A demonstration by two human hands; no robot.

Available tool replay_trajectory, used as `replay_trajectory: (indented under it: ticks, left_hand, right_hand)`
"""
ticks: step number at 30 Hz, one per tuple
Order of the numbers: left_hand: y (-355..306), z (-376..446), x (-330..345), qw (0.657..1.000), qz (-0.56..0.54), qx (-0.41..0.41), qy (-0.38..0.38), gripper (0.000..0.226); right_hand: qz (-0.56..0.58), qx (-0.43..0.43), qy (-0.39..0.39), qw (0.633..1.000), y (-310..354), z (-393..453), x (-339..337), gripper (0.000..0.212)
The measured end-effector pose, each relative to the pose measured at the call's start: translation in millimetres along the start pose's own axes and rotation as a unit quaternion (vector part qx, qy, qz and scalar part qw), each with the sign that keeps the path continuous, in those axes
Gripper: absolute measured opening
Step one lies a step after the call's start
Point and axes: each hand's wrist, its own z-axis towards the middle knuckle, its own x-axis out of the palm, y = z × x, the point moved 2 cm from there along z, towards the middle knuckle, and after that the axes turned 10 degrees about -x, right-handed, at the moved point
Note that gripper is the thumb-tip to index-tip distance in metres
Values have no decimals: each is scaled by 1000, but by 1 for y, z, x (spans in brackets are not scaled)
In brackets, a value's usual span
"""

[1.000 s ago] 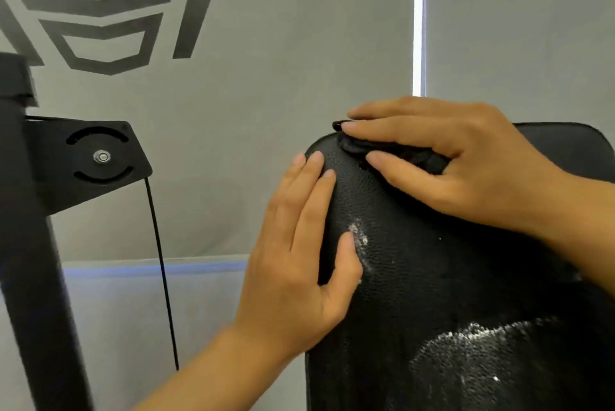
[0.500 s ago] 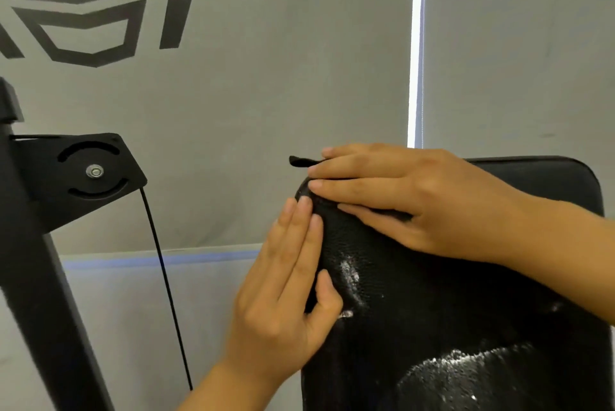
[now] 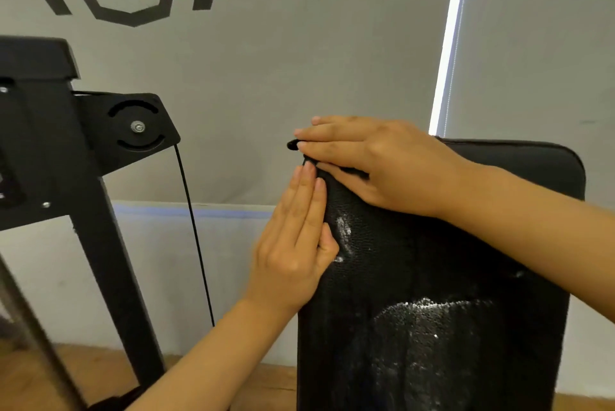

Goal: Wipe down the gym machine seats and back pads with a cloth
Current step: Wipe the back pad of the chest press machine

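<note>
A black textured back pad (image 3: 432, 277) stands upright at the lower right, with shiny wet patches on its face. My right hand (image 3: 376, 164) lies flat across the pad's top left corner and presses a black cloth (image 3: 294, 145) against it; only a small tip and a dark fold of the cloth show past my fingers. My left hand (image 3: 293, 244) rests with straight fingers along the pad's left edge, thumb on the front face, holding nothing.
A black machine frame (image 3: 100, 244) with a pulley bracket (image 3: 136, 128) stands at the left, and a thin black cable (image 3: 196, 237) hangs from it. Grey roller blinds with a dark logo hang behind. Wooden floor shows at the bottom.
The view has tilted, so the pad sits lower in frame. My right hand with the cloth has slid left to the pad's top left corner. The left hand stays on the left edge.
</note>
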Motion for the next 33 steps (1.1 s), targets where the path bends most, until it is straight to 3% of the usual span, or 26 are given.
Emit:
replay_trajectory:
  ticks: [9, 15, 20, 27, 30, 33]
  left_hand:
    - [-8, -2, -1, 999, 11, -27, 27, 44]
    - [-30, -7, 11, 990, -18, -116, 73, 67]
    - [-23, -7, 13, 993, -18, -91, 72, 68]
    - [-21, -10, 16, 994, -10, -89, 63, 68]
    - [-23, -12, 18, 997, 10, -58, 57, 62]
    - [-23, -14, 17, 998, 20, -36, 52, 58]
  right_hand:
    - [-19, 56, 25, 998, -10, -77, -46, 37]
    - [-14, 46, 1, 999, -1, -21, -14, 37]
    - [-10, 29, 35, 999, -10, -48, -31, 39]
    - [-50, 80, 26, 995, -23, -132, -75, 36]
    - [-64, 81, -14, 995, -18, -117, -68, 33]
    - [-34, 56, -4, 998, -10, -71, -42, 36]
